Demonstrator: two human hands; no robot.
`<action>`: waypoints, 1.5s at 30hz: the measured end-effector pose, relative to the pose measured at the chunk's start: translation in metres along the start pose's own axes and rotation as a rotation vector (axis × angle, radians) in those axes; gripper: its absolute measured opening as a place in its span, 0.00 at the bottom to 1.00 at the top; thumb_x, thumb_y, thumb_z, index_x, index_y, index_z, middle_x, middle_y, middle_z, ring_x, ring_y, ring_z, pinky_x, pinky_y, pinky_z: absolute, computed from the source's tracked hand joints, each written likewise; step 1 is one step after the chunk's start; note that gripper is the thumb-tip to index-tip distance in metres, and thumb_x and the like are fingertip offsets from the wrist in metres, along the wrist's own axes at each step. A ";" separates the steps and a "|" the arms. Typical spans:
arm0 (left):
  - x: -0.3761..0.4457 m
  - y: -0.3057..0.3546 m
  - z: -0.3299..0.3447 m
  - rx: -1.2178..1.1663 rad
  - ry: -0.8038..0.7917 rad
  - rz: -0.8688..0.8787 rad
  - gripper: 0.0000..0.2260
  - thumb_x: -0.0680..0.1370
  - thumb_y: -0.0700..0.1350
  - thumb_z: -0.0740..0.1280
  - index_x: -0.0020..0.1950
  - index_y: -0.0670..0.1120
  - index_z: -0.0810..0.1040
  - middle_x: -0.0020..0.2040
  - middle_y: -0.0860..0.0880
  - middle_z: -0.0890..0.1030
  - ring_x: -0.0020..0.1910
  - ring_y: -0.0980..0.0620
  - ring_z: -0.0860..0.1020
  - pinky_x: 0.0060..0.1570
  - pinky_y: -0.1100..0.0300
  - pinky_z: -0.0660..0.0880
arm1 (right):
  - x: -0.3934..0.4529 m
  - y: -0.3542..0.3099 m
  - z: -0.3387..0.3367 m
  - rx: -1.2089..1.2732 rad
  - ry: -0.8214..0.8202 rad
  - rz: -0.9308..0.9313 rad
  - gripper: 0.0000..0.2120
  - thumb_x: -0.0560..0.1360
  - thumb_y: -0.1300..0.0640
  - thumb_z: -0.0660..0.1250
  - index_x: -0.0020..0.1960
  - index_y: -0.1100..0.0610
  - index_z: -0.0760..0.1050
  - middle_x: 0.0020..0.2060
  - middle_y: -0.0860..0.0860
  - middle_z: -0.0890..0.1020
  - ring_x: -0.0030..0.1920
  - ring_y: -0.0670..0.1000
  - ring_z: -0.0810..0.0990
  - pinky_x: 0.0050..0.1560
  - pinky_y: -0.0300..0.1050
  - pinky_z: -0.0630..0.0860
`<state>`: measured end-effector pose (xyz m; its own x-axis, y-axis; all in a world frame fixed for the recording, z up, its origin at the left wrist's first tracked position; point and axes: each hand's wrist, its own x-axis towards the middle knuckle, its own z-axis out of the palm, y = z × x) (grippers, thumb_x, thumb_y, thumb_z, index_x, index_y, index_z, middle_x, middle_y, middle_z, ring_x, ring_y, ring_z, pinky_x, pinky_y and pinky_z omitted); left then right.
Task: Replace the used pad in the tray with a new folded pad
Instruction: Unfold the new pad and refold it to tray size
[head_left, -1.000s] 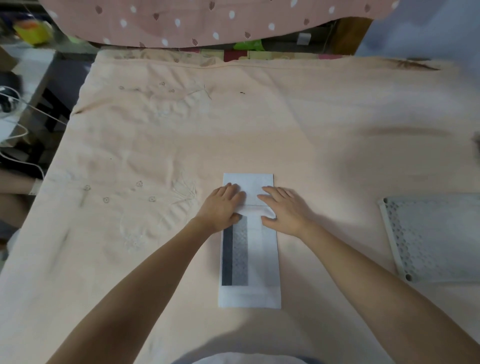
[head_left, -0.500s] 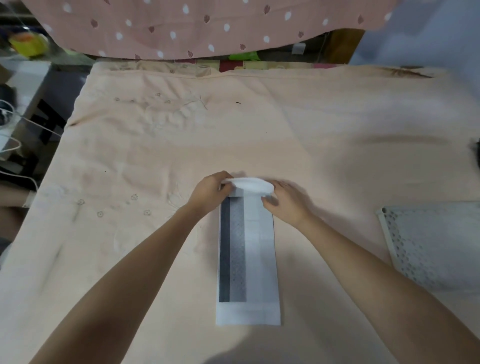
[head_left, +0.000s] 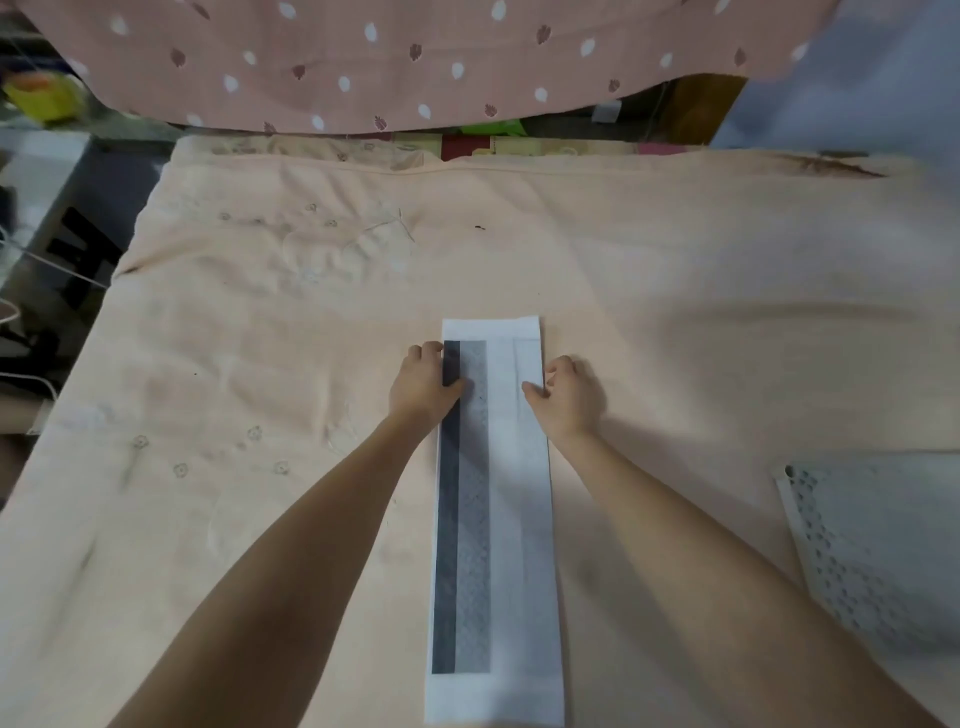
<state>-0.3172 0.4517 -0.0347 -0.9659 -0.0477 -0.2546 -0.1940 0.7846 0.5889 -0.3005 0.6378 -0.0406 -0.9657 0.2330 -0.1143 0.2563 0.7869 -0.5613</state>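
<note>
The pad (head_left: 493, 519) lies as one long narrow strip on the peach cloth (head_left: 675, 291) covering the table. It runs from just short of the near edge up toward the middle, with a dark grey band down its left side and white on the right. The left hand (head_left: 423, 387) grips the pad's left edge near the far end, thumb on top and fingers curled at the edge. The right hand (head_left: 569, 397) does the same on the right edge, thumb lying over the white part, fingers curled beside it. Whether those fingers are tucked under the pad I can't tell.

What could go wrong, imo: the pad looks thin and floppy, so if one hand pulls harder than the other the strip could skew and any fold ends up crooked. It could then sit badly in the tray (head_left: 872, 551), which pokes in at the right edge, well apart from the pad. The cloth is loose and wrinkly too, so dragging the pad might bunch it up underneath.

As for brands or writing: nothing readable anywhere. The pad is plain, and the pink fabric (head_left: 415, 62) hanging past the far edge only has a dot and leaf print.
</note>
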 end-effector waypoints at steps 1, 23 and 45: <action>0.000 -0.001 0.003 0.029 0.012 0.020 0.26 0.73 0.49 0.69 0.67 0.43 0.66 0.62 0.44 0.70 0.59 0.44 0.73 0.51 0.52 0.73 | 0.001 0.001 0.002 -0.027 0.004 -0.003 0.14 0.71 0.54 0.70 0.51 0.62 0.74 0.50 0.58 0.78 0.52 0.58 0.76 0.49 0.49 0.69; -0.077 0.050 0.044 0.358 -0.146 0.103 0.24 0.78 0.57 0.61 0.64 0.39 0.65 0.61 0.43 0.71 0.60 0.44 0.71 0.45 0.53 0.73 | -0.156 0.006 -0.005 -0.207 -0.276 0.150 0.28 0.76 0.47 0.62 0.66 0.66 0.62 0.47 0.53 0.75 0.45 0.50 0.75 0.44 0.40 0.70; -0.101 0.059 0.036 0.521 -0.090 0.108 0.11 0.79 0.48 0.57 0.53 0.42 0.71 0.44 0.46 0.76 0.35 0.49 0.71 0.25 0.60 0.58 | -0.216 -0.027 -0.004 -0.127 -0.172 0.047 0.07 0.80 0.53 0.53 0.45 0.54 0.63 0.29 0.45 0.64 0.34 0.49 0.70 0.31 0.40 0.58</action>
<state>-0.2247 0.5255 -0.0017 -0.9527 0.0852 -0.2917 0.0384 0.9859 0.1626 -0.0985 0.5689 0.0029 -0.9426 0.1791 -0.2820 0.2940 0.8454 -0.4459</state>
